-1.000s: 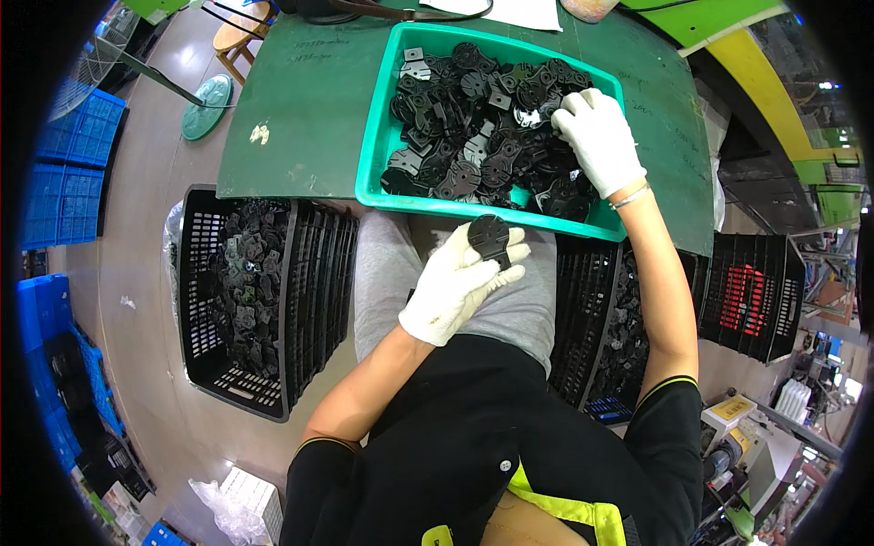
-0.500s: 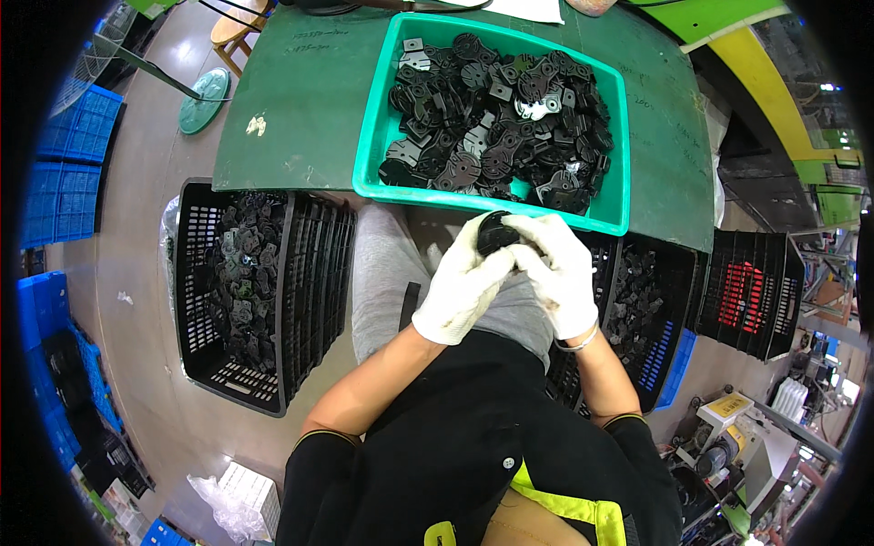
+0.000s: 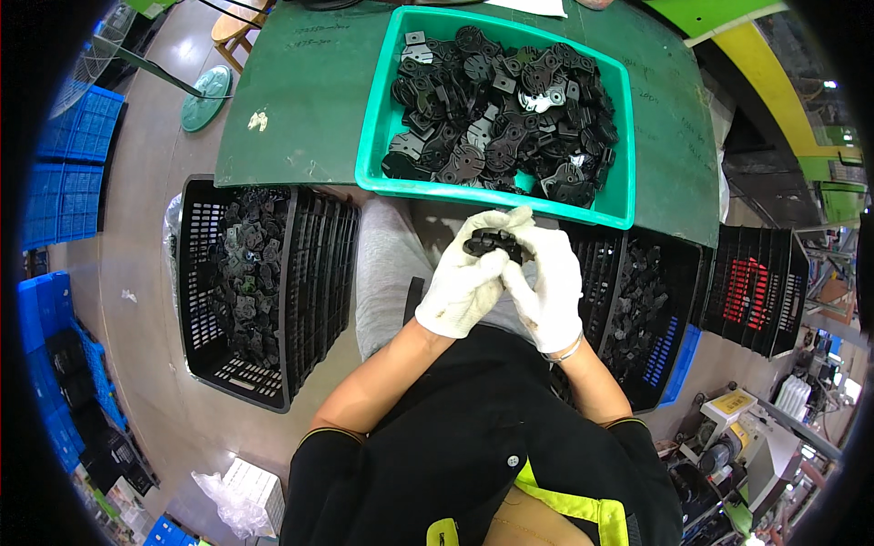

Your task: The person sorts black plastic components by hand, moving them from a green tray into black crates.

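Both my hands wear white gloves and meet just past the near wall of a green plastic tray (image 3: 510, 197). Between them is a small black plastic part (image 3: 492, 244) with a rounded, notched shape. My left hand (image 3: 462, 278) has its fingers and thumb closed on the part's left side. My right hand (image 3: 549, 278) grips it from the right, thumb and fingers bent around it. The gloves hide some of the part. Many similar black parts (image 3: 501, 109) lie heaped in the tray, some with shiny faces.
The tray stands on a green table (image 3: 291, 109). Left of my legs is a black crate (image 3: 284, 355) of black parts; another black crate (image 3: 660, 364) with parts is at right. A crate with red inside (image 3: 751, 291) stands farther right. Blue crates (image 3: 68, 164) are stacked far left.
The black part has turned in my hands and shows its notched edge instead of its smooth round face. My right hand has shifted slightly left and down, its fingers regripping.
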A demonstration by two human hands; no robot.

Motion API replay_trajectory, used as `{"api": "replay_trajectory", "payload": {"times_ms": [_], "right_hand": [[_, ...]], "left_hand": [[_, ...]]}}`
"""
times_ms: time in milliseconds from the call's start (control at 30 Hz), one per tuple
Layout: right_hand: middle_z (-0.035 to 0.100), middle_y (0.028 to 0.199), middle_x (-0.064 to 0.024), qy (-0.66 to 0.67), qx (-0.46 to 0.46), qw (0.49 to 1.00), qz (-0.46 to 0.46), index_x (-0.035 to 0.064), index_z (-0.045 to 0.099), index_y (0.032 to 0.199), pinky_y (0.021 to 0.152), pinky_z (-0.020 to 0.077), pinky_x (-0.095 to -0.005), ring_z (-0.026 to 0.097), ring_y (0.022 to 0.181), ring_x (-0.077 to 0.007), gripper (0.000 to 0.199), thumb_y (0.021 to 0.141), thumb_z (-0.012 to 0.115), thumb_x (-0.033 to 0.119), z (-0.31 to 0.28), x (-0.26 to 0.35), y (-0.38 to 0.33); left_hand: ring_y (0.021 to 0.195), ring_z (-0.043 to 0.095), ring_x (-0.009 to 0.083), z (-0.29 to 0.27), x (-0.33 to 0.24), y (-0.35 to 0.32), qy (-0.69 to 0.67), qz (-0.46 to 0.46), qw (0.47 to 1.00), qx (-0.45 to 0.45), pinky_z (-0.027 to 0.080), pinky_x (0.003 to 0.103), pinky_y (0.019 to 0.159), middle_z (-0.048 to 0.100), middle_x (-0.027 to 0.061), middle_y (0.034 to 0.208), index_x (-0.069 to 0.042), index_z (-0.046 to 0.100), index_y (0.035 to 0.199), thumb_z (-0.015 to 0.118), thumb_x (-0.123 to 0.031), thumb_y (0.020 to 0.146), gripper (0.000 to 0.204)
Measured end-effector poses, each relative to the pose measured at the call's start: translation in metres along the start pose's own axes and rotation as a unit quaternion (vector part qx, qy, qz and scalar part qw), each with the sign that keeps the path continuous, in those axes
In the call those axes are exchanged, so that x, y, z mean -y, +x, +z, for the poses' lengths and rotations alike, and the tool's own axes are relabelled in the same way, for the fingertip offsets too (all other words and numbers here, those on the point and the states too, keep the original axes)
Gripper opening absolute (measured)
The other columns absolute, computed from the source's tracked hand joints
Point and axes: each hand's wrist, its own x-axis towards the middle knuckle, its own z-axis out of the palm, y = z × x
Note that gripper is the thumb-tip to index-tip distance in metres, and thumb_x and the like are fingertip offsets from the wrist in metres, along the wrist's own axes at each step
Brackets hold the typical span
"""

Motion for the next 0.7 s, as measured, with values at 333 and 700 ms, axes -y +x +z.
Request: {"api": "replay_trajectory", "payload": {"times_ms": [333,700], "right_hand": [[0.059,0.093,-0.0132,-0.117,-0.025,0.992,-0.048,0.0027,0.055,0.116,0.073,0.0448,-0.0399,0.055,0.082,-0.0317,0.043,0.074,0.064,0.01,0.014,0.004,-0.008],[0.061,0.092,-0.01,0.099,-0.195,0.93,0.295,-0.0001,0.052,0.11,0.073,0.049,-0.0318,0.062,0.083,-0.0204,0.027,0.09,0.055,0.018,-0.032,-0.084,-0.077]], "left_hand": [[0.131,0.039,0.0286,-0.002,0.003,0.0,0.035,-0.017,0.999,-0.004,0.034,0.041,0.109,0.04,0.0167,0.141,-0.009,0.043,0.128,0.069,0.001,0.077,0.058],[0.134,0.032,0.0227,-0.008,0.023,-0.008,0.28,-0.15,0.948,0.016,0.029,0.035,0.107,0.036,0.0128,0.142,-0.007,0.028,0.141,0.069,-0.002,0.079,0.074]]}}
